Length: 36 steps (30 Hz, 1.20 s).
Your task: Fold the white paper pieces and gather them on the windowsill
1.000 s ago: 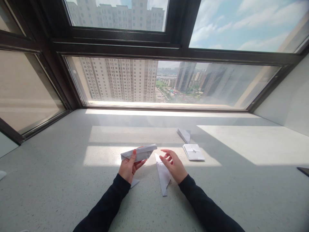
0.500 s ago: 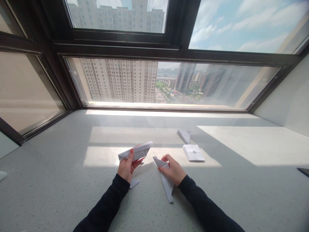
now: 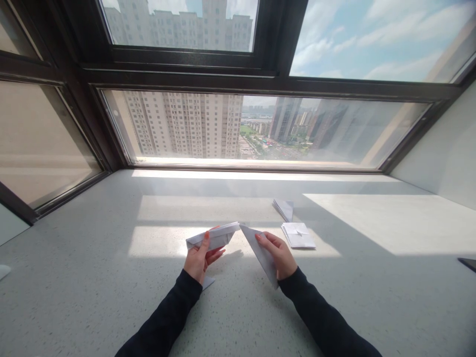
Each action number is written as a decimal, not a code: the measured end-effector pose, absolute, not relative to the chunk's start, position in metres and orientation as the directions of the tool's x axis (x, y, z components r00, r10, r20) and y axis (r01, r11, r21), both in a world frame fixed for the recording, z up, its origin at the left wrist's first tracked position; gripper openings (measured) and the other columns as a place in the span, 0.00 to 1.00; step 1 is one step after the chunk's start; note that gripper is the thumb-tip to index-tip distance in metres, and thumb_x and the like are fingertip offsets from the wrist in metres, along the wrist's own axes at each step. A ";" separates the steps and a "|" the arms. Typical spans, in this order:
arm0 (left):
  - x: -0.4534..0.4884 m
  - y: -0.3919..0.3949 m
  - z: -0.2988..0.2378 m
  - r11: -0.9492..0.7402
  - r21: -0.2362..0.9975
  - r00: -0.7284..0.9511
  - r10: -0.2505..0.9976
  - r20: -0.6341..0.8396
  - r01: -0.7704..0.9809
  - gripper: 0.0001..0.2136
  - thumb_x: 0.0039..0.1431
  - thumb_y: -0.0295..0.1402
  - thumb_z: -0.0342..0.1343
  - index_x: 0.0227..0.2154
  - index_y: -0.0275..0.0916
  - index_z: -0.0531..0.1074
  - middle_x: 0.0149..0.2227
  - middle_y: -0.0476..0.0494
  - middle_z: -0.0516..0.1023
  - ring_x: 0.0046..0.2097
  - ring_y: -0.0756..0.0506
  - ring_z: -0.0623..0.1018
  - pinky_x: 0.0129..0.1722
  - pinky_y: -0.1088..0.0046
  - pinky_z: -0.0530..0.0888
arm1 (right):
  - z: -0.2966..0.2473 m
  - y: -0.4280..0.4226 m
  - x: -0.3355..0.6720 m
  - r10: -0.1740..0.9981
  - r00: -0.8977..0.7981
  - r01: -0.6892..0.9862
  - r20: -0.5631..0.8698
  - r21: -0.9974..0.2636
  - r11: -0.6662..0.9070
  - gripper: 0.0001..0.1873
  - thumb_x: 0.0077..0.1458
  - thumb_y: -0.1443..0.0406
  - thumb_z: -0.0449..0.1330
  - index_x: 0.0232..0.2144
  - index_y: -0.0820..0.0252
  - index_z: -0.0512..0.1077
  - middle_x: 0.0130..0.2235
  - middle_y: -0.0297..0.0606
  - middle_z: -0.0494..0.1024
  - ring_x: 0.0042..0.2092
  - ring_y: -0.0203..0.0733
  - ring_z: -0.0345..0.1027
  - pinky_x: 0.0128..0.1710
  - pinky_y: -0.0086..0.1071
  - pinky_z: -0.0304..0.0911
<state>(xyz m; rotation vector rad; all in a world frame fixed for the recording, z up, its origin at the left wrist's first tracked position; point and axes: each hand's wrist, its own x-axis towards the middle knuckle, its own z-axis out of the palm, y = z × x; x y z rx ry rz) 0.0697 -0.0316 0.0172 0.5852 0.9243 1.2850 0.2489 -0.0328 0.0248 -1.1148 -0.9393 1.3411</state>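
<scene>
My left hand [image 3: 199,258] is closed around a long folded white paper piece [image 3: 217,237], its thumb pressed on the near face. Between the thumb and fingers of my right hand [image 3: 279,253] is a pointed folded paper strip [image 3: 258,250], tilted with its sharp tip up and to the left. That tip is close to the right end of the left-hand piece; whether they touch I cannot tell. Part of another folded paper [image 3: 208,282] shows on the counter beside my left wrist, mostly hidden by the arm.
To the right of my hands lies a square folded paper stack [image 3: 298,235], with a triangular folded paper stack [image 3: 284,209] just behind it. A dark object [image 3: 467,264] sits at the right edge and a white one [image 3: 3,270] at the left. Dark window frames [image 3: 238,82] border the speckled counter [image 3: 92,277].
My right hand has moved right and slightly up, turning the paper strip so its tip rises beside the other piece. My left hand has shifted slightly right with its folded paper.
</scene>
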 end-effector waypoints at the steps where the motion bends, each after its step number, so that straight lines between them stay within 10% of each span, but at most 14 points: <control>1: 0.070 -0.032 0.018 0.225 0.812 0.020 0.967 -0.254 -0.539 0.17 0.49 0.38 0.53 0.41 0.35 0.68 0.40 0.38 0.74 0.33 0.46 0.77 0.30 0.75 0.75 | 0.024 -0.033 0.248 0.994 0.028 -0.265 -0.110 -0.959 -0.099 0.15 0.36 0.57 0.63 0.22 0.64 0.68 0.18 0.31 0.69 0.19 0.31 0.59 0.17 0.25 0.51; 6: 0.073 -0.034 0.020 0.221 0.824 0.021 0.969 -0.246 -0.521 0.18 0.49 0.40 0.52 0.41 0.34 0.68 0.40 0.37 0.74 0.32 0.46 0.77 0.30 0.76 0.75 | 0.020 -0.033 0.243 0.979 -0.104 -0.387 -0.176 -0.899 -0.203 0.16 0.35 0.59 0.64 0.26 0.60 0.64 0.12 0.22 0.63 0.11 0.23 0.48 0.10 0.19 0.40; 13: 0.077 -0.034 0.014 0.279 0.800 0.033 0.950 -0.309 -0.531 0.16 0.47 0.36 0.55 0.38 0.32 0.69 0.33 0.39 0.77 0.32 0.44 0.77 0.31 0.72 0.75 | 0.023 -0.039 0.234 0.986 -0.108 -0.552 -0.125 -0.817 -0.165 0.15 0.35 0.62 0.65 0.26 0.63 0.67 0.20 0.33 0.71 0.22 0.33 0.66 0.20 0.25 0.63; 36: 0.085 -0.044 0.012 0.410 0.708 0.270 0.912 -0.308 -0.576 0.16 0.45 0.36 0.57 0.36 0.31 0.69 0.36 0.35 0.75 0.35 0.40 0.76 0.38 0.63 0.72 | 0.008 -0.042 0.220 0.981 0.179 -0.448 -0.080 -0.894 0.009 0.15 0.30 0.63 0.67 0.23 0.63 0.67 0.20 0.31 0.70 0.18 0.30 0.57 0.15 0.25 0.52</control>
